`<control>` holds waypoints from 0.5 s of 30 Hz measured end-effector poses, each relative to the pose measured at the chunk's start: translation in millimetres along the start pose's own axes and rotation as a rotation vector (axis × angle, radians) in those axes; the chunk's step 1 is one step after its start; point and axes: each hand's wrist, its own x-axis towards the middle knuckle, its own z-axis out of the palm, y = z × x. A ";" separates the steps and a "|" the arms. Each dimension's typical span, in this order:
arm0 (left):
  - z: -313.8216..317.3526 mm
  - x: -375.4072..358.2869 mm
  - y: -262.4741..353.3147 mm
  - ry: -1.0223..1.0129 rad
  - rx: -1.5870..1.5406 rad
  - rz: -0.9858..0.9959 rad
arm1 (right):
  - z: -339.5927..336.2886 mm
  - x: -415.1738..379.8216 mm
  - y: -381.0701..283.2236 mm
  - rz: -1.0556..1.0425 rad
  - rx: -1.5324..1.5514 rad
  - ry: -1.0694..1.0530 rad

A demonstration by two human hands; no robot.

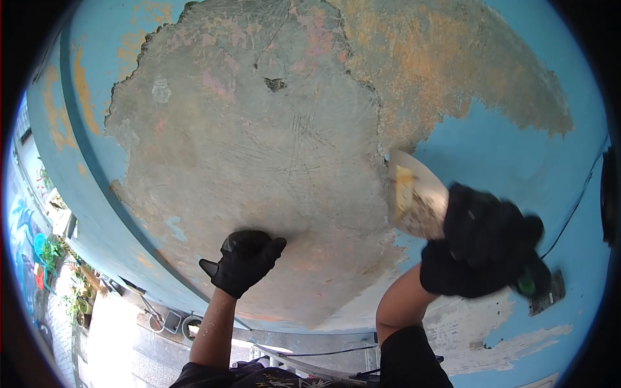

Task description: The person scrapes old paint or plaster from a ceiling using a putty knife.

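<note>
My right hand, in a black glove, grips a scraper by its handle, mostly hidden in the fist. Its wide metal blade carries a yellow label and grey smears. The blade edge overlaps the border between bare plaster and blue paint on the wall. Slight blur shows on the right hand. My left hand, also black-gloved, leans against the bare grey plaster lower down, its thumb and an outer finger spread. The other left fingers are foreshortened against the wall.
Blue paint with ragged edges surrounds the bare patch. A small hole marks the plaster. A socket box and a thin cable are at the right. Potted plants and buckets stand below left.
</note>
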 end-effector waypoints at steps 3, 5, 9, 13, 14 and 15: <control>7.9 2.4 -20.5 0.020 -0.038 0.095 | 1.5 0.8 12.9 0.007 0.107 -0.010; 1.7 0.7 -1.3 0.001 -0.029 0.025 | 7.8 -2.0 -3.7 -0.026 0.019 0.019; 5.5 -1.3 -3.1 -0.001 -0.092 -0.069 | 7.8 -8.1 -10.1 -0.034 -0.050 0.024; 6.4 0.3 -7.5 0.011 -0.137 -0.087 | 10.5 -7.7 -4.2 -0.048 -0.076 -0.003; 5.4 -0.1 -4.7 0.005 -0.100 -0.075 | 10.5 -9.9 -1.2 -0.040 -0.052 0.020; 5.0 -1.6 -3.0 -0.006 -0.062 -0.063 | 10.1 -12.7 2.1 -0.032 -0.033 0.045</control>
